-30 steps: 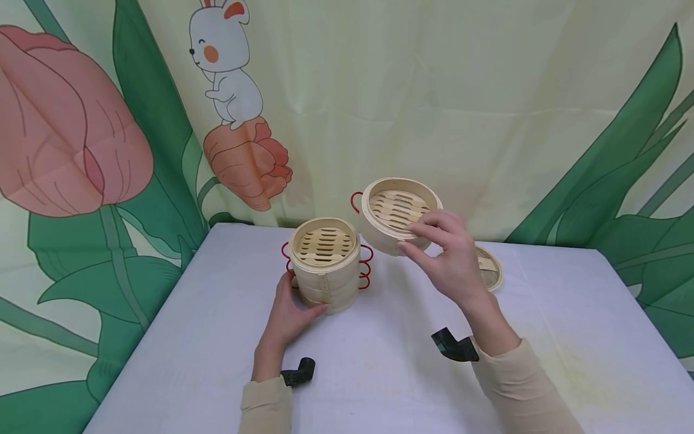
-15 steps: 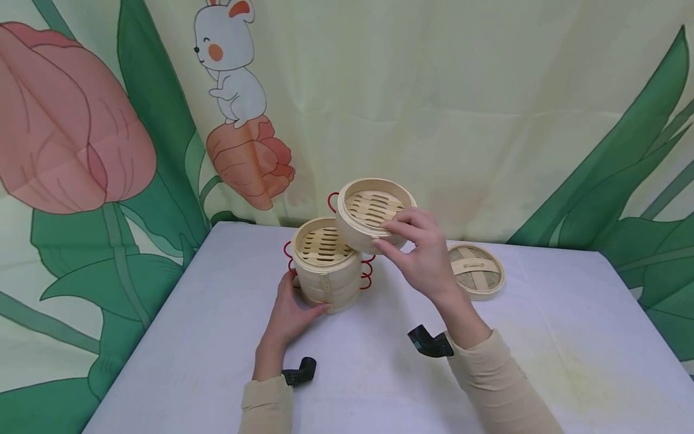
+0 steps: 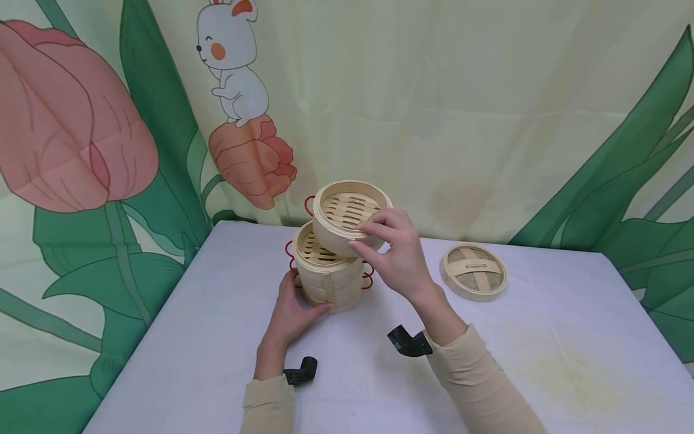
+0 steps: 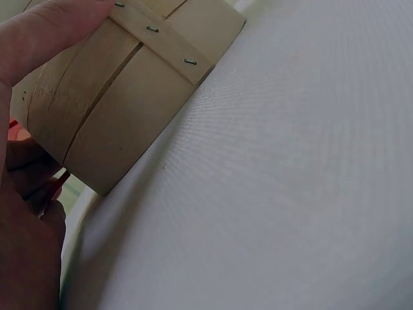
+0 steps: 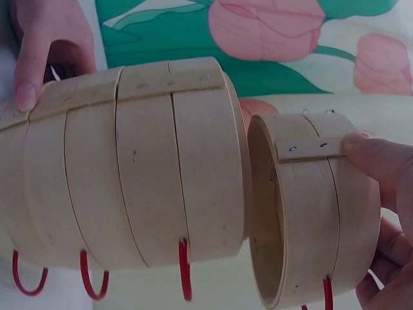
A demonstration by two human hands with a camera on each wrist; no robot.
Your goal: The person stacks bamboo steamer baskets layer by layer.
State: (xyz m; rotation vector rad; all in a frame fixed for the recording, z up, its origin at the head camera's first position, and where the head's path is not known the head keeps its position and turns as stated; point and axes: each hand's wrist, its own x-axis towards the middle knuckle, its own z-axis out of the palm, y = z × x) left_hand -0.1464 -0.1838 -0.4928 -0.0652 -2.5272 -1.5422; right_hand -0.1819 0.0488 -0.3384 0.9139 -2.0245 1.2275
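A stack of bamboo steamer baskets (image 3: 331, 283) with red loop handles stands on the white table. My left hand (image 3: 290, 313) grips the stack low on its left side, thumb across the front; the left wrist view shows the thumb (image 4: 51, 35) on the wooden wall. My right hand (image 3: 396, 253) pinches the near right rim of another bamboo steamer basket (image 3: 347, 208), holding it raised above the stack. In the right wrist view this held basket (image 5: 310, 213) has its open underside facing the stack's top rim (image 5: 235, 148), a narrow gap between them.
A round bamboo steamer lid (image 3: 474, 272) with crossed strips lies on the table (image 3: 542, 337) to the right. Behind the table hangs a cloth backdrop (image 3: 461, 120) printed with flowers and a rabbit.
My right hand has carried the held basket leftward from right of the stack to over its top. The lid, earlier partly hidden by that hand, now shows whole. My left hand stays put.
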